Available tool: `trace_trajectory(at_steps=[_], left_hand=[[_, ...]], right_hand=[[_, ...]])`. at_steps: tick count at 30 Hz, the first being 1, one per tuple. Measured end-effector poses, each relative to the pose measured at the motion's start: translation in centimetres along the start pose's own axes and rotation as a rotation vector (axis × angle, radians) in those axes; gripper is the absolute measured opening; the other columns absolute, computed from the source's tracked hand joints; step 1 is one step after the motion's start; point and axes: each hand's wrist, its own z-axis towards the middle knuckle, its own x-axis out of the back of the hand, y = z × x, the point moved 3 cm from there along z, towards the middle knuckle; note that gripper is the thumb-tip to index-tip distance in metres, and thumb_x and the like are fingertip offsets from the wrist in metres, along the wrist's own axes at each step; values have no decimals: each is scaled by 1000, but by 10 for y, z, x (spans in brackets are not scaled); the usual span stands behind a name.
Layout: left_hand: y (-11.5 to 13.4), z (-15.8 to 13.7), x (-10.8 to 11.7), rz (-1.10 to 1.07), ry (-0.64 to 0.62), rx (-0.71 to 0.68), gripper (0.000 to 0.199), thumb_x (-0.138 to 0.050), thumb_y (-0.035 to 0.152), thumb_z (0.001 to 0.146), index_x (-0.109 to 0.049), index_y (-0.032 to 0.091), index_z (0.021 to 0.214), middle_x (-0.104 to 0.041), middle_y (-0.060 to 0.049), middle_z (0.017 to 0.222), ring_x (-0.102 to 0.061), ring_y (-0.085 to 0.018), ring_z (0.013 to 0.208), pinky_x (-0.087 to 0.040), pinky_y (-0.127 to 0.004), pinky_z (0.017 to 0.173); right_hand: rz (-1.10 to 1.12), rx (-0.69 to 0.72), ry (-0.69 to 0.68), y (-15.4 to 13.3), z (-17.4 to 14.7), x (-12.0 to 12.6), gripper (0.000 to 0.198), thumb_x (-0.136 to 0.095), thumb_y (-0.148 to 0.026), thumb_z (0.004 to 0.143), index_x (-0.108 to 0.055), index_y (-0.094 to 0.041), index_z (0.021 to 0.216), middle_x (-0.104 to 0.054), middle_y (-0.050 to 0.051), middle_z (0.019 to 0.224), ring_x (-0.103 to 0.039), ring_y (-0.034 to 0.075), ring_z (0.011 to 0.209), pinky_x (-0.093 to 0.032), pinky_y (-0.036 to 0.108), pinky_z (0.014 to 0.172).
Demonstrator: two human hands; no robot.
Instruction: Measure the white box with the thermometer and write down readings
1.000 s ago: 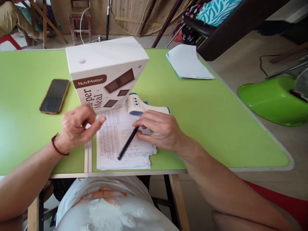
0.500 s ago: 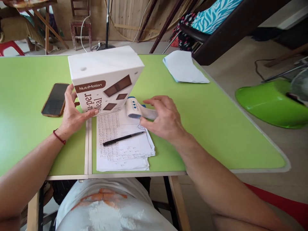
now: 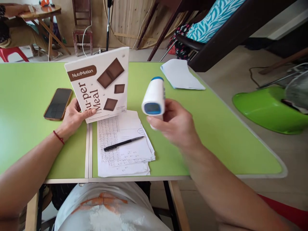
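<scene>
My left hand point(image 3: 75, 115) grips the lower left edge of a white box point(image 3: 106, 83) printed with brown squares and the word NutriMotion, its thumb on the front face. The box stands tilted over the top of a stack of papers. In my right hand point(image 3: 176, 122) is a white and blue infrared thermometer point(image 3: 154, 98), raised above the table with its small screen facing me. My fingers wrap its handle, which is mostly hidden. A black pen point(image 3: 124, 143) lies across the handwritten papers point(image 3: 127, 162) between my forearms.
A phone point(image 3: 57, 104) lies on the green table point(image 3: 216, 138), left of the box. Folded white sheets point(image 3: 183, 75) rest near the far right edge. Beyond the table are a green plastic object point(image 3: 267, 110), a wooden chair point(image 3: 82, 32) and a seated person at a round table point(image 3: 45, 12).
My right hand has closed round the thermometer and lifted it off the papers, turning its screen toward me. The box has tipped so its front face shows more fully.
</scene>
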Motion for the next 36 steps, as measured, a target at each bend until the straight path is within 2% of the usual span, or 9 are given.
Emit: trace_trajectory(at_steps=[4, 6, 8, 11, 14, 20, 28, 36], left_hand=[[4, -6, -5, -82, -100, 19, 59, -95, 51, 64, -69, 19, 107, -77, -10, 115, -72, -34, 109, -59, -51, 95], [3, -8, -6, -48, -109, 52, 57, -94, 52, 65, -71, 19, 105, -78, -11, 115, -72, -34, 108, -58, -51, 95], [3, -10, -5, -4, -106, 65, 55, -92, 53, 67, -73, 18, 105, -78, -11, 115, -72, -34, 108, -57, -52, 95], [4, -10, -5, 62, -128, 43, 54, -88, 57, 72, -74, 18, 106, -78, -11, 115, -71, -34, 108, -57, -50, 95], [3, -10, -5, 100, -144, 29, 56, -85, 60, 74, -74, 17, 107, -77, -12, 117, -70, -33, 107, -56, -47, 91], [0, -8, -6, 52, -185, 50, 57, -87, 58, 73, -72, 16, 109, -76, -13, 118, -70, -31, 107, -56, -45, 92], [-2, -6, -5, 38, -192, 119, 72, -96, 52, 57, -67, 15, 110, -74, -14, 115, -69, -29, 100, -55, -44, 88], [1, -6, -7, 35, -216, 97, 63, -95, 49, 62, -68, 16, 109, -75, -12, 111, -70, -29, 97, -57, -42, 84]], right_hand=[[364, -74, -270, -32, -18, -14, 17, -70, -32, 73, -64, -25, 87, -65, 1, 74, -62, 18, 64, -56, 34, 56], [464, -100, -379, -38, -28, -30, 15, -69, -32, 71, -62, -24, 83, -64, 1, 71, -59, 17, 61, -53, 33, 53], [519, -95, -432, -37, -36, -46, 15, -68, -34, 70, -60, -24, 78, -62, 1, 69, -56, 17, 59, -51, 34, 53], [505, -27, -422, -30, -45, -64, 13, -64, -34, 71, -61, -23, 77, -63, 2, 70, -56, 17, 62, -48, 35, 55], [471, -42, -404, -24, -47, -72, 13, -65, -34, 72, -59, -23, 77, -60, 1, 69, -54, 17, 63, -46, 35, 58], [482, -105, -393, -23, -42, -76, 17, -66, -36, 72, -57, -23, 77, -57, -1, 69, -51, 16, 63, -45, 34, 60], [575, -203, -512, -25, -44, -82, 21, -71, -40, 73, -60, -22, 76, -60, 0, 72, -52, 15, 63, -45, 33, 60], [598, -190, -535, -28, -43, -84, 20, -71, -40, 71, -61, -22, 70, -62, 0, 68, -53, 16, 65, -47, 33, 61]])
